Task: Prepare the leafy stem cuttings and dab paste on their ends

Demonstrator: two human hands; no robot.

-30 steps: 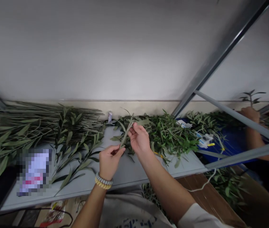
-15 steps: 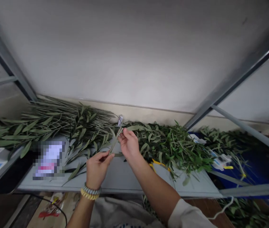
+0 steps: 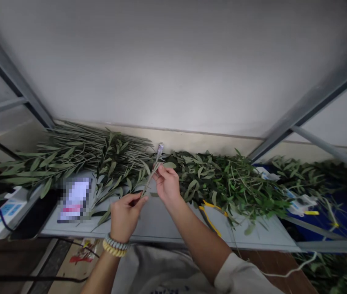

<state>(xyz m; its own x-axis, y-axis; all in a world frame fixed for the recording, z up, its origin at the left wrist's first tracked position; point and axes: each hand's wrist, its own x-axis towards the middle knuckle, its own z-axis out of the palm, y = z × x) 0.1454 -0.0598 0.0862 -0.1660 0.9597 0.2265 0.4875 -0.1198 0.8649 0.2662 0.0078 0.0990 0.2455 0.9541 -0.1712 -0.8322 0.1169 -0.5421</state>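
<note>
A thin leafy stem (image 3: 149, 182) slants between my two hands above the middle of the table. My left hand (image 3: 126, 214), with coiled bands at its wrist, pinches the lower end between thumb and fingers. Higher up, my right hand (image 3: 167, 183) has its thumb and fingers closed around the same stem, close to its leaves. Behind and to the left lies a heap of long bare stems (image 3: 100, 141) with leafy ends. Beyond my right hand spreads a pile of leafy green branches (image 3: 228, 179).
A phone with a blurred screen (image 3: 74, 200) lies left on the grey table (image 3: 164, 222). Yellow-handled pliers or cutters (image 3: 212, 218) rest right of my forearm. A small wrapped item (image 3: 160, 149) stands by the wall. Metal posts (image 3: 283, 130) frame both sides.
The view has shifted a little, so the table and its things sit slightly differently in the picture. Both hands keep their hold on the stem, which looks more upright and clearer.
</note>
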